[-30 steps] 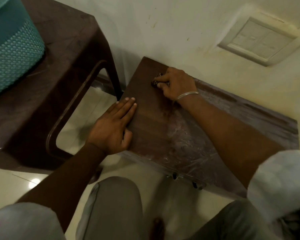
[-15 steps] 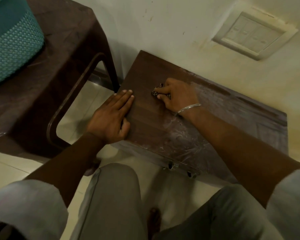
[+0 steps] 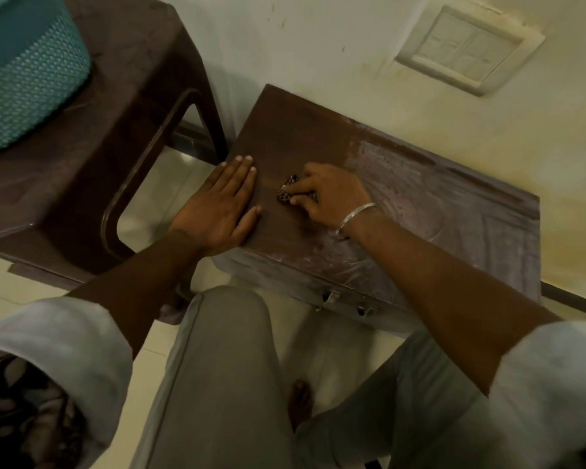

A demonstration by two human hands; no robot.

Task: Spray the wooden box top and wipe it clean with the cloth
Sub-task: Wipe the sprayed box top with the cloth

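Observation:
A dark brown wooden box [image 3: 430, 211] stands against the wall, its top dark on the left and streaked with pale smears on the right. My right hand [image 3: 329, 194] presses a small dark patterned cloth [image 3: 287, 192] onto the left part of the top, fingers curled over it. My left hand [image 3: 222, 204] lies flat and open on the box's left front corner, just left of the cloth. No spray bottle is in view.
A dark brown plastic stool [image 3: 115, 130] stands to the left with a teal basket [image 3: 24, 79] on it. A switch plate [image 3: 467, 49] is set in the wall behind. My knees and a bare foot [image 3: 301, 401] are on the tiled floor below the box's latches [image 3: 332, 296].
My right hand has dragged the cloth from the far left corner towards the front, nearer my left hand. The left hand has stayed flat on the corner.

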